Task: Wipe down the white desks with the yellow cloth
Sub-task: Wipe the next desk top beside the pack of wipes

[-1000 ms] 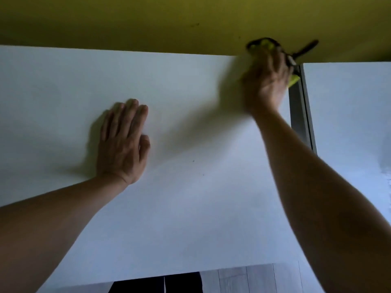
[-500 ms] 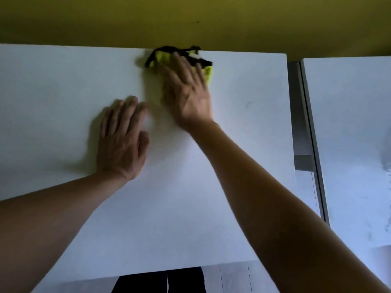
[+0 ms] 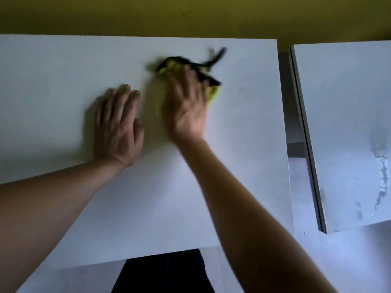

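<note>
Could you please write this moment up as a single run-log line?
phase: wiping | right hand: presses yellow cloth on white desk, blurred | left hand: flat on desk | second desk: smudged, untouched

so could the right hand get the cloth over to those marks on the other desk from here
Probably yes. The right hand presses the cloth on the near desk; only a narrow gap separates it from the other desk, with nothing standing between. The marks may need a stretch.
</note>
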Motion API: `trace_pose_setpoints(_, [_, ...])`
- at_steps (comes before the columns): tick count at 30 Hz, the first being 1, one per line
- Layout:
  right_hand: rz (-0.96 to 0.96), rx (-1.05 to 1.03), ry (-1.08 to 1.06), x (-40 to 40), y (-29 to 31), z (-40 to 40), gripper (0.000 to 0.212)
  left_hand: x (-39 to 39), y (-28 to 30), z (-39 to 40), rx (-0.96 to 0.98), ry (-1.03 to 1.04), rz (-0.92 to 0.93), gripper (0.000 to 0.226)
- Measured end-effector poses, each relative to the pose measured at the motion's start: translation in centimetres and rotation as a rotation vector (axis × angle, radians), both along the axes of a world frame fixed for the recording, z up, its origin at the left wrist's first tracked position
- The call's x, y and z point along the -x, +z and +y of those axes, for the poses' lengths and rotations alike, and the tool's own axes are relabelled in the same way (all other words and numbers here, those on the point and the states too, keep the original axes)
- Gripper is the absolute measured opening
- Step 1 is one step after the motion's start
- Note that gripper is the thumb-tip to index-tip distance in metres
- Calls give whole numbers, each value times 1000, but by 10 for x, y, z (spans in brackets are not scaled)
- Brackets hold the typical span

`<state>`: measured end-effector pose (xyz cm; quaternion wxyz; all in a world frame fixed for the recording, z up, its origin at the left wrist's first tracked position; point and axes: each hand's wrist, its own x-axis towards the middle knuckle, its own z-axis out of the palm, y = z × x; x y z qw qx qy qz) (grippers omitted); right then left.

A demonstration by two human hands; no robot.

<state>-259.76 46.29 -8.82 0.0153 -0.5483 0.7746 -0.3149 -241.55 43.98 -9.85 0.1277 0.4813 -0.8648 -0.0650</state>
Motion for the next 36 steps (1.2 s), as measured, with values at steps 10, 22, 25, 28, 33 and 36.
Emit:
trace_pose_setpoints(10, [27,-87,-224,100,-7,72,52,1,4,0,-23,-18,-10,62])
trace_pose_setpoints(22, [77,-314,-298,99,9,166,74,62,24,14,-119,64,-101,61])
trace_pose_setpoints(25, [62,-280,-381,107,4,151,71,113,22,21,-133,-196,-78,69])
trace_pose_setpoints(28, [-38,-293,-522,122,1,109,68,147,13,28,-97,-343,-87,68])
trace_pose_setpoints(33, [-26,-338,-560,183,-3,21,70,152,4,27,-55,-352,-89,66])
trace_pose_setpoints(36, [-10,-380,-552,210,-4,-32,64,156,3,26,-32,-326,-78,66])
